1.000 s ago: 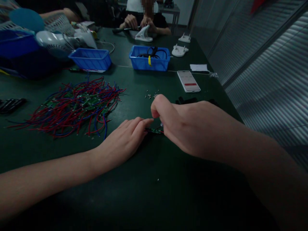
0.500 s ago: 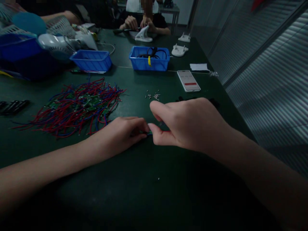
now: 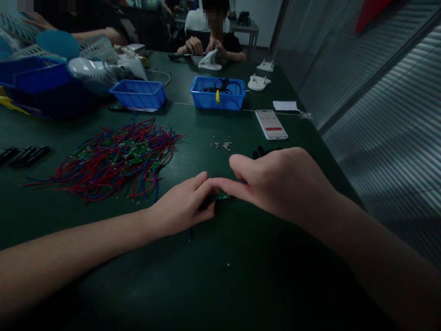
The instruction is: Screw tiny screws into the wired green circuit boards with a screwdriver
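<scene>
My left hand (image 3: 188,202) is closed in a pinch on a small green circuit board (image 3: 222,196), whose end pokes out to the right of the fingertips. Below that hand a short blue wire end (image 3: 190,233) shows against the table. My right hand (image 3: 280,181) has its fingers curled in, with the thumb stretched left over the board to the left fingertips. Whatever lies inside the curled right fingers is hidden. Left of my hands lies a tangled heap of circuit boards with red and blue wires (image 3: 117,158).
Small screws (image 3: 226,145) lie beyond my hands, with black parts (image 3: 265,151) behind the right hand. Further back are a phone (image 3: 271,125), a blue bin with black cables (image 3: 217,102) and another blue bin (image 3: 138,95). Across the table a person handles a white part (image 3: 210,62).
The right thumb has straightened and now reaches over to the left fingertips. More of the green board shows, and a blue wire end has come into sight under my left hand. The view has tilted up slightly.
</scene>
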`<action>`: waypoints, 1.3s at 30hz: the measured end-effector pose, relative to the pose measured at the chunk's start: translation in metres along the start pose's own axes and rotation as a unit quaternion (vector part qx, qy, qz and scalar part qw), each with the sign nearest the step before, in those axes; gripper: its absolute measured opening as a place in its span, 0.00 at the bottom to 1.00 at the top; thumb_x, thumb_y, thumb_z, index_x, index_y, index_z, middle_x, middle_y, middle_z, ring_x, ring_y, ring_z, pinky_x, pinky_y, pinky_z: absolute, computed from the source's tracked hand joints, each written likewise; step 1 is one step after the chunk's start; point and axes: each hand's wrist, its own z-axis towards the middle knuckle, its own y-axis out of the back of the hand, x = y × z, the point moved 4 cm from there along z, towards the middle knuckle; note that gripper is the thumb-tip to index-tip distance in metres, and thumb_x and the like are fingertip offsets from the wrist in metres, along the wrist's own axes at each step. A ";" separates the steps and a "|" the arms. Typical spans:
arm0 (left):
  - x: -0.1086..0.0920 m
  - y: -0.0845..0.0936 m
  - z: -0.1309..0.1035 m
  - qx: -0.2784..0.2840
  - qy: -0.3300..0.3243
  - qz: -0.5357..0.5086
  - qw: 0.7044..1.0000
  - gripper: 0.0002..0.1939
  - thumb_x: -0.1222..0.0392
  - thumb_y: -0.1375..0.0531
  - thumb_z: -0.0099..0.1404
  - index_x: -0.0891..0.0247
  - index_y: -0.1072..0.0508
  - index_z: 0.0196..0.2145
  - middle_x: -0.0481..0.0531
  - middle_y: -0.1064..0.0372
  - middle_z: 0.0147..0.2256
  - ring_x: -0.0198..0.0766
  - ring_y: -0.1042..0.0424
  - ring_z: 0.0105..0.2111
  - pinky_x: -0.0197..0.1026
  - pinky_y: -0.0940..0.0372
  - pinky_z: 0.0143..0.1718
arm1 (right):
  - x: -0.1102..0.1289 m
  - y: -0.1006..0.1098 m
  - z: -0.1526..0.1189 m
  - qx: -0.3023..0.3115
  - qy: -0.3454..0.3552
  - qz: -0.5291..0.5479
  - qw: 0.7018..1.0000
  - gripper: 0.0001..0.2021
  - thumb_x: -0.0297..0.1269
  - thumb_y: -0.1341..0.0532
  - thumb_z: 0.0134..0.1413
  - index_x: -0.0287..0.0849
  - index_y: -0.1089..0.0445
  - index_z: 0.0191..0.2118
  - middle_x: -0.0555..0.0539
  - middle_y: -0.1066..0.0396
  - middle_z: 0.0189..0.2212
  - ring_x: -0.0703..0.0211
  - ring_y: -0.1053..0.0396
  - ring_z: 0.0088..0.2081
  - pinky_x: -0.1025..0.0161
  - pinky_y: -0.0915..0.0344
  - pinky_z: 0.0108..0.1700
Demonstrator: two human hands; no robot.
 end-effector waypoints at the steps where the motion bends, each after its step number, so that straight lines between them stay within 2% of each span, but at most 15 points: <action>1: 0.000 -0.001 0.000 -0.004 -0.009 0.015 1.000 0.10 0.58 0.46 0.63 0.64 0.34 0.42 0.56 0.37 0.41 0.40 0.32 0.35 0.43 0.33 0.36 | -0.001 -0.001 0.000 0.005 -0.013 0.009 1.000 0.21 0.53 0.56 0.63 0.45 0.35 0.33 0.52 0.40 0.16 0.62 0.43 0.18 0.65 0.62 0.23; 4: 0.001 -0.001 0.001 -0.012 -0.030 0.021 0.999 0.11 0.56 0.46 0.64 0.63 0.35 0.43 0.57 0.36 0.43 0.41 0.32 0.37 0.44 0.33 0.37 | 0.001 -0.002 0.001 0.047 0.004 0.104 0.993 0.12 0.44 0.52 0.62 0.43 0.36 0.42 0.52 0.33 0.24 0.64 0.41 0.21 0.65 0.58 0.23; 6: 0.003 -0.001 0.002 -0.017 -0.038 0.019 0.999 0.13 0.56 0.46 0.64 0.63 0.36 0.44 0.57 0.35 0.44 0.42 0.31 0.38 0.44 0.33 0.37 | 0.003 0.001 -0.001 0.073 0.029 0.172 0.982 0.13 0.36 0.50 0.60 0.40 0.40 0.48 0.51 0.31 0.30 0.66 0.39 0.23 0.66 0.55 0.22; 9: 0.003 -0.002 0.003 -0.012 -0.044 0.021 0.999 0.11 0.57 0.46 0.64 0.63 0.36 0.43 0.56 0.33 0.42 0.43 0.31 0.38 0.46 0.34 0.39 | 0.006 0.005 -0.004 0.084 0.049 0.187 0.978 0.13 0.32 0.51 0.61 0.37 0.42 0.50 0.51 0.31 0.29 0.66 0.39 0.23 0.67 0.56 0.21; 13: 0.002 -0.004 0.005 0.015 -0.030 0.029 0.999 0.09 0.57 0.48 0.64 0.63 0.34 0.38 0.54 0.32 0.38 0.43 0.32 0.38 0.48 0.35 0.41 | 0.007 0.008 -0.006 0.045 0.063 0.074 0.994 0.08 0.37 0.50 0.63 0.42 0.37 0.43 0.54 0.37 0.19 0.65 0.43 0.18 0.66 0.60 0.20; 16: 0.000 -0.003 0.006 0.017 -0.020 0.040 0.999 0.10 0.56 0.48 0.64 0.64 0.34 0.38 0.54 0.32 0.36 0.44 0.32 0.38 0.50 0.35 0.42 | 0.005 0.006 -0.005 0.009 0.035 0.002 0.999 0.17 0.50 0.53 0.64 0.44 0.35 0.36 0.53 0.41 0.15 0.63 0.44 0.17 0.65 0.62 0.22; 18: 0.000 -0.002 0.006 0.016 -0.018 0.038 0.999 0.11 0.55 0.48 0.64 0.64 0.34 0.40 0.55 0.32 0.37 0.45 0.31 0.39 0.51 0.36 0.43 | 0.003 0.003 -0.003 0.013 0.003 -0.004 1.000 0.21 0.55 0.55 0.62 0.45 0.35 0.34 0.52 0.39 0.15 0.62 0.43 0.18 0.65 0.62 0.23; 21: 0.000 -0.001 0.006 0.011 -0.022 0.024 0.999 0.12 0.55 0.47 0.64 0.64 0.35 0.42 0.56 0.31 0.38 0.44 0.31 0.39 0.49 0.35 0.42 | 0.002 0.002 -0.001 0.041 -0.009 0.057 0.997 0.16 0.49 0.53 0.62 0.45 0.35 0.42 0.51 0.32 0.22 0.63 0.39 0.21 0.65 0.59 0.23; 24: 0.001 0.000 0.004 -0.011 -0.038 0.022 0.999 0.13 0.54 0.46 0.64 0.64 0.34 0.43 0.57 0.30 0.41 0.45 0.30 0.40 0.49 0.35 0.42 | 0.006 0.004 -0.002 0.076 0.035 0.146 0.986 0.17 0.38 0.51 0.61 0.41 0.41 0.53 0.50 0.29 0.30 0.65 0.38 0.23 0.65 0.57 0.23; 26: 0.001 -0.001 0.004 -0.013 -0.042 0.027 0.999 0.13 0.55 0.46 0.64 0.64 0.33 0.43 0.58 0.30 0.42 0.45 0.30 0.41 0.49 0.35 0.43 | 0.007 0.005 -0.003 0.086 0.062 0.165 0.981 0.18 0.35 0.52 0.61 0.39 0.43 0.55 0.50 0.29 0.30 0.65 0.38 0.23 0.66 0.57 0.22; 29: 0.002 -0.002 0.004 0.008 -0.040 0.027 0.999 0.10 0.57 0.47 0.64 0.63 0.32 0.40 0.56 0.29 0.40 0.45 0.30 0.41 0.49 0.35 0.43 | 0.007 0.006 -0.004 0.061 0.088 0.114 0.988 0.14 0.35 0.52 0.63 0.39 0.40 0.52 0.53 0.32 0.23 0.66 0.40 0.20 0.66 0.60 0.21; 31: 0.002 -0.002 0.004 0.017 -0.041 0.025 0.999 0.09 0.56 0.47 0.65 0.63 0.32 0.38 0.55 0.29 0.38 0.45 0.30 0.40 0.49 0.36 0.42 | 0.007 0.006 -0.004 0.029 0.100 0.051 0.993 0.12 0.41 0.52 0.65 0.41 0.37 0.46 0.53 0.36 0.20 0.65 0.42 0.19 0.66 0.61 0.22; 34: 0.003 -0.001 0.005 0.017 -0.034 0.022 0.999 0.12 0.53 0.45 0.64 0.63 0.33 0.41 0.55 0.30 0.40 0.45 0.31 0.40 0.48 0.36 0.41 | 0.006 0.004 -0.004 -0.008 0.081 -0.010 0.997 0.19 0.53 0.53 0.63 0.44 0.35 0.37 0.53 0.40 0.16 0.64 0.44 0.18 0.65 0.62 0.23; 36: 0.004 -0.002 0.005 0.019 -0.018 0.018 0.999 0.14 0.52 0.44 0.63 0.63 0.33 0.42 0.55 0.30 0.39 0.43 0.31 0.39 0.47 0.36 0.40 | 0.006 0.003 -0.003 -0.002 0.053 -0.011 0.999 0.22 0.56 0.54 0.62 0.44 0.34 0.34 0.52 0.40 0.16 0.64 0.44 0.18 0.65 0.63 0.24; 39: 0.005 -0.004 0.006 0.012 -0.009 0.014 1.000 0.11 0.55 0.45 0.63 0.62 0.33 0.41 0.54 0.30 0.39 0.42 0.31 0.38 0.45 0.36 0.40 | 0.007 0.002 -0.003 0.036 0.020 0.047 0.998 0.17 0.51 0.52 0.61 0.45 0.34 0.38 0.52 0.34 0.20 0.64 0.43 0.19 0.65 0.61 0.24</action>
